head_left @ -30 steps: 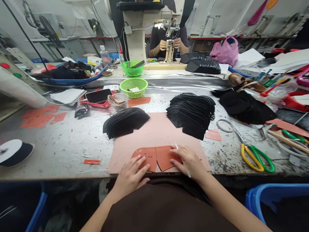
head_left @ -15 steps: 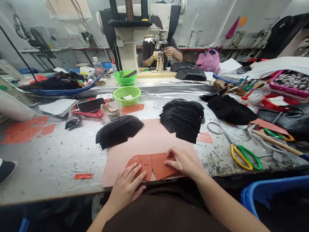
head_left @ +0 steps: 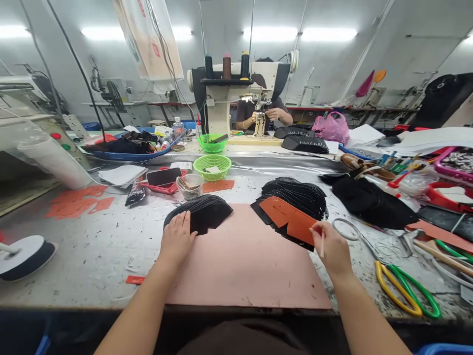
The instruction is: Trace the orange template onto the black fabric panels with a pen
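Observation:
A pink cutting mat (head_left: 244, 256) lies at the table's near edge. My left hand (head_left: 178, 237) rests flat, fingers spread, on the left fan of black cut pieces (head_left: 201, 214). My right hand (head_left: 330, 248) pinches a thin white pen (head_left: 321, 242) and the corner of an orange pattern piece (head_left: 291, 218). That orange piece lies on top of the right fan of black cut pieces (head_left: 295, 197).
Yellow and green scissors (head_left: 406, 288), a metal ring (head_left: 345, 228) and tools lie to the right. Green baskets (head_left: 212, 166), a phone in a red tray (head_left: 162, 177) and a plastic cup (head_left: 190, 185) stand behind. A person works at a sewing machine (head_left: 240, 96) across the table.
The orange pattern piece left the mat's near edge and now lies on the right black stack with my right hand. My left hand moved forward onto the left black stack.

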A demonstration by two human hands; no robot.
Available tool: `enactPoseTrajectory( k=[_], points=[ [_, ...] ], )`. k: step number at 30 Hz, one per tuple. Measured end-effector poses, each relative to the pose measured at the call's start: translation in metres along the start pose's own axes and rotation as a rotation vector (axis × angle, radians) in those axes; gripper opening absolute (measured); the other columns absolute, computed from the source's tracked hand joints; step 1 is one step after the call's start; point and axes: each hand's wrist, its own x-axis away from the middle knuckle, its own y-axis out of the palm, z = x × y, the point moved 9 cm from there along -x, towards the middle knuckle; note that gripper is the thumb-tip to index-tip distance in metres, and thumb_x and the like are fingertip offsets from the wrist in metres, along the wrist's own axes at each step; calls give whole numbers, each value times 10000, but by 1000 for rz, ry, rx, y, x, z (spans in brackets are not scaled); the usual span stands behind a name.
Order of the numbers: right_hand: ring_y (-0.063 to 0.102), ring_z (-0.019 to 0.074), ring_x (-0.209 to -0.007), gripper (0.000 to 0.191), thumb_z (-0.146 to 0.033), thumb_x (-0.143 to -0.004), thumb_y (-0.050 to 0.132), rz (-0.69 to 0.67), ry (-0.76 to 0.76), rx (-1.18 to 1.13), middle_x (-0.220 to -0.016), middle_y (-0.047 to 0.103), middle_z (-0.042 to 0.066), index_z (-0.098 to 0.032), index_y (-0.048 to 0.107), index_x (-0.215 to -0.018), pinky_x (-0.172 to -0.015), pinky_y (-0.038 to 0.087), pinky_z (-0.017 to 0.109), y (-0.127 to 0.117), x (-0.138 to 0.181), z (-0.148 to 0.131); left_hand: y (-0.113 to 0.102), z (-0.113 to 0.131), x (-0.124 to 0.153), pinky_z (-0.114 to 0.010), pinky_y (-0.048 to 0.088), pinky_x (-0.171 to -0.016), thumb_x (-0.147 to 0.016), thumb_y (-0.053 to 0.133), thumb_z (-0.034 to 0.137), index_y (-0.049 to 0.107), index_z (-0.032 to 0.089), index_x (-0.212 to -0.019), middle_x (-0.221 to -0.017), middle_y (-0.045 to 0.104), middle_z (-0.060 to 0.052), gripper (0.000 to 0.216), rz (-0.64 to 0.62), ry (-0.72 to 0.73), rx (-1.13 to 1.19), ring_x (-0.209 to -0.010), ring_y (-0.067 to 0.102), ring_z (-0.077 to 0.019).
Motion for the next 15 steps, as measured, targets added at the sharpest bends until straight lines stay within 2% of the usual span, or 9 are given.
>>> enactPoseTrajectory(
  k=[5, 8, 11, 13, 15],
  points=[
    [555, 211, -609, 275, -484, -738, 529, 70, 152, -211, -678, 605, 59, -212, 553, -711, -543, 405, 309, -8, 31, 15, 0, -10, -2, -477, 432, -840, -681, 587, 197, 530, 184, -982, -1138, 541, -135, 306, 19, -109, 52, -1066, 481, -329],
    [580, 232, -710, 278, -485, -725, 560, 90, 216, -310, -747, 619, 65, -207, 555, -709, -619, 436, 332, -11, 43, 21, -6, -10, -3, -522, 390, -884, -665, 587, 169, 515, 191, -843, -1180, 500, -141, 193, 43, -153, 112, -1131, 422, -354],
    [560, 231, -724, 268, -469, -701, 596, 181, 298, -348, -748, 602, 58, -204, 557, -705, -657, 433, 350, -23, 49, 29, -14, 6, -2, -471, 414, -879, -713, 532, 155, 487, 201, -770, -1090, 558, -105, 86, 9, -112, 234, -1062, 496, -299],
    [543, 218, -717, 253, -443, -685, 622, 250, 346, -389, -733, 577, 42, -201, 558, -717, -679, 428, 354, -31, 51, 33, -18, 24, 3, -368, 489, -756, -768, 494, 191, 481, 211, -785, -904, 609, -46, 29, -57, -59, 346, -858, 587, -218],
    [533, 201, -718, 236, -411, -677, 642, 310, 362, -454, -735, 554, 26, -198, 555, -730, -710, 424, 357, -37, 51, 35, -19, 42, 13, -292, 513, -665, -809, 472, 234, 486, 218, -867, -836, 612, -8, 62, -119, -13, 447, -756, 607, -167]
  ],
)
